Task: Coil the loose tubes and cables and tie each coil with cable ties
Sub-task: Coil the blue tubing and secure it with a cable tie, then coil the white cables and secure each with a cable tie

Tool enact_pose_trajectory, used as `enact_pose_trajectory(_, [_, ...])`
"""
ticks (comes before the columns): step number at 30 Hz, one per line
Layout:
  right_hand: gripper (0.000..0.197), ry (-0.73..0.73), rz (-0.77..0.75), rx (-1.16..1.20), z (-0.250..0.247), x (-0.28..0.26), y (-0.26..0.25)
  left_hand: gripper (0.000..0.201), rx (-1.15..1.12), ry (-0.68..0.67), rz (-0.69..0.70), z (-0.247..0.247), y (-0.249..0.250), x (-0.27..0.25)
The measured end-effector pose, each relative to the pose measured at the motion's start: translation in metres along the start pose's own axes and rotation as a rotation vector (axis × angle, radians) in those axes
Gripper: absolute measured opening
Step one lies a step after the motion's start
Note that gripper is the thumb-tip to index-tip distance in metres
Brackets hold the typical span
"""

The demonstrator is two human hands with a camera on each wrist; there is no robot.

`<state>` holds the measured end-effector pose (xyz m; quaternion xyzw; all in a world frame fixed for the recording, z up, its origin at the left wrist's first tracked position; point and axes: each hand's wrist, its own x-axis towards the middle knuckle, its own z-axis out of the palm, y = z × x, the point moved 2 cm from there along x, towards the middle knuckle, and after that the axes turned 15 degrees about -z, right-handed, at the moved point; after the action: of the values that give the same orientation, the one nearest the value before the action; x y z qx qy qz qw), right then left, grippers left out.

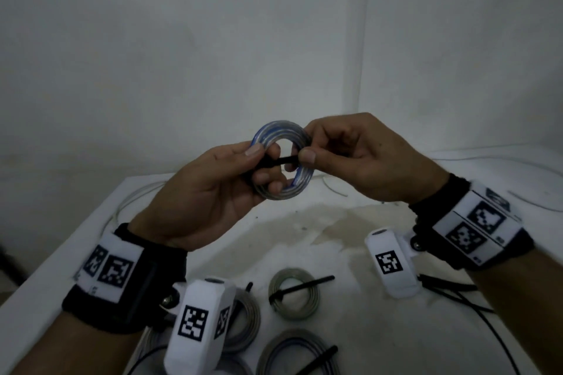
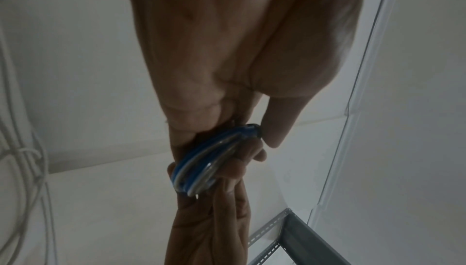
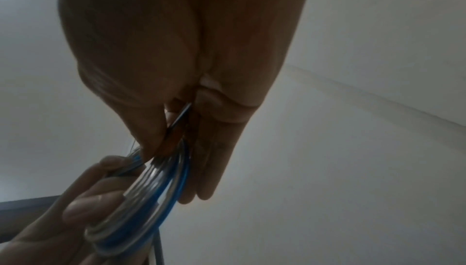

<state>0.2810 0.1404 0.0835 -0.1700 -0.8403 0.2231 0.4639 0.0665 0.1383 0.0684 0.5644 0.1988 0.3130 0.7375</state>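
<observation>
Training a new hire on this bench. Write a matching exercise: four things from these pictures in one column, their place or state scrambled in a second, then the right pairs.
Column 1
1. blue-and-clear coil
2. black cable tie
3. grey tied coil
4. left hand

Column 2
A. lying on the white table, a black tie through it
B. held up in the air between both hands
C. spanning the coil's opening, pinched by the right hand
D. grips the coil's left side

Pairs: 1-B, 2-C, 3-A, 4-D
</observation>
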Motion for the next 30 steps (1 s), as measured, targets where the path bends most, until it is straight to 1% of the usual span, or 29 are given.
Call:
enact_pose_trajectory(3, [0.02, 0.032, 0.006, 0.095, 0.006, 0.0, 0.001, 0.022, -0.066, -0.013, -0.009, 0.001, -0.006, -0.006])
enact_pose_trajectory(6, [0.021, 0.042, 0.095, 0.139, 0.011, -0.007, 0.007, 0.03, -0.2, -0.065, -0.074, -0.002, -0.021, -0.011])
enact_pose_trajectory(7, [0.022, 0.026, 0.15, 0.141, 0.01, -0.013, 0.01, 0.037, -0.201, -0.07, -0.109, -0.005, -0.027, -0.013])
enact_pose_trajectory(9, [0.022, -0.035, 0.275, 0.162, 0.008, -0.026, 0.014, 0.051, -0.068, -0.039, -0.197, -0.014, -0.038, -0.016])
enact_pose_trajectory(10, [0.021, -0.082, 0.346, 0.178, 0.009, -0.034, 0.016, 0.052, 0.057, 0.009, -0.253, -0.02, -0.041, -0.018])
enact_pose_trajectory(12, [0.021, -0.218, 0.489, 0.212, 0.011, -0.053, 0.023, 0.042, 0.438, 0.215, -0.346, -0.038, -0.041, -0.02])
enact_pose_trajectory(14, [0.023, -0.407, 0.616, 0.211, 0.017, -0.068, 0.029, 0.031, 0.849, 0.422, -0.422, -0.071, -0.037, -0.023])
enact_pose_trajectory(15, [0.026, -0.511, 0.667, 0.169, 0.019, -0.075, 0.032, 0.026, 1.0, 0.509, -0.462, -0.093, -0.034, -0.025])
enact_pose_trajectory(17, [0.03, -0.733, 0.725, -0.025, 0.027, -0.086, 0.039, 0.022, 1.166, 0.685, -0.585, -0.146, -0.026, -0.03])
enact_pose_trajectory(18, [0.031, -0.818, 0.721, -0.152, 0.032, -0.089, 0.042, 0.025, 1.244, 0.77, -0.677, -0.171, -0.02, -0.034])
enact_pose_trajectory(19, [0.031, -0.87, 0.704, -0.271, 0.038, -0.091, 0.046, 0.03, 1.33, 0.848, -0.776, -0.194, -0.015, -0.038])
enact_pose_trajectory(20, [0.032, -0.89, 0.691, -0.354, 0.044, -0.093, 0.049, 0.036, 1.389, 0.912, -0.861, -0.214, -0.011, -0.043])
enact_pose_trajectory(21, [0.033, -0.886, 0.683, -0.401, 0.05, -0.092, 0.051, 0.042, 1.407, 0.954, -0.921, -0.23, -0.01, -0.047])
enact_pose_trajectory(23, [0.035, -0.864, 0.666, -0.445, 0.06, -0.089, 0.052, 0.048, 1.312, 1.015, -0.962, -0.253, -0.014, -0.051])
enact_pose_trajectory(26, [0.035, -0.865, 0.663, -0.521, 0.065, -0.082, 0.05, 0.046, 1.11, 1.112, -0.898, -0.27, -0.026, -0.044])
enact_pose_trajectory(30, [0.04, -0.842, 0.69, -0.576, 0.064, -0.077, 0.051, 0.038, 1.058, 1.128, -0.9, -0.284, -0.032, -0.033])
